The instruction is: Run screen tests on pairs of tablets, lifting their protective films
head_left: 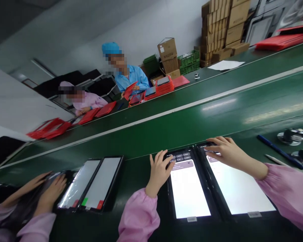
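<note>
Two black-framed tablets lie side by side on the green conveyor belt [131, 141], their screens lit white. My left hand [160, 171] rests with spread fingers on the top end of the nearer tablet [188, 188], over a small menu of dark buttons. My right hand [229, 153] reaches across the top of the second tablet [238, 185], its fingertips on the screen's upper edge. Neither hand grips anything. Pink sleeves cover both forearms.
At lower left, a co-worker's hands [47, 191] work on a dark tablet beside two more tablets [91, 183]. A blue pen [280, 151] and round metal-based fixtures [291, 136] lie at right. Beyond a second belt, two people sit among red cases, with stacked cardboard boxes [217, 30] behind.
</note>
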`<state>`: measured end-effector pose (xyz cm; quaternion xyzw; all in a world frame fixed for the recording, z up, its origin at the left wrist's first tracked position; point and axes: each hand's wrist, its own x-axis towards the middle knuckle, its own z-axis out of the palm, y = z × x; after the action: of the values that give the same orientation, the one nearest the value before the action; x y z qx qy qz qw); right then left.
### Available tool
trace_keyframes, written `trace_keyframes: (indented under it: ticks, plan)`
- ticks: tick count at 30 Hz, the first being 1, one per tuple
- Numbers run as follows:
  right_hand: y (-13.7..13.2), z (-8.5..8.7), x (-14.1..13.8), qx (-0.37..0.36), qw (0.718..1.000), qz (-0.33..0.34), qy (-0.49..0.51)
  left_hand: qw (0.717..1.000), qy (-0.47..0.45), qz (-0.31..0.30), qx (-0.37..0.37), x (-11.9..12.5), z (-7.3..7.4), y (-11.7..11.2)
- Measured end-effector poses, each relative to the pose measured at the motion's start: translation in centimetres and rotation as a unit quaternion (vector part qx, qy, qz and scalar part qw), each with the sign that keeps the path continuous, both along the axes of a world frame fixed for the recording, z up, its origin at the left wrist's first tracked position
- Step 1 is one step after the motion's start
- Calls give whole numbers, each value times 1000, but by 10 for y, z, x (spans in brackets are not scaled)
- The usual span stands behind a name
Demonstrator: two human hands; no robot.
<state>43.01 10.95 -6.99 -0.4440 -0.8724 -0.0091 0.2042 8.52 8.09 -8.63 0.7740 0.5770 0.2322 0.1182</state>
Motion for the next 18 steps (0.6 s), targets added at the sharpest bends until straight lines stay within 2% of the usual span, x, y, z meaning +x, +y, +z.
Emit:
trace_keyframes:
  ticks: [9, 13, 16, 18]
  plan:
    - [2, -2, -6, 10, 1000, -4, 20, 997, -78, 7, -12, 0, 0, 2]
    - [-6, 1, 11, 19, 999, -27, 44, 985, -159, 59, -2, -4, -4, -9]
    - [-14, -3, 39, 14, 988, -69, 141, 964, -236, 121, -4, -6, -9, -22]
    - [-14, -9, 55, -48, 956, -112, 265, 947, -284, 148, -22, -4, -13, -24]
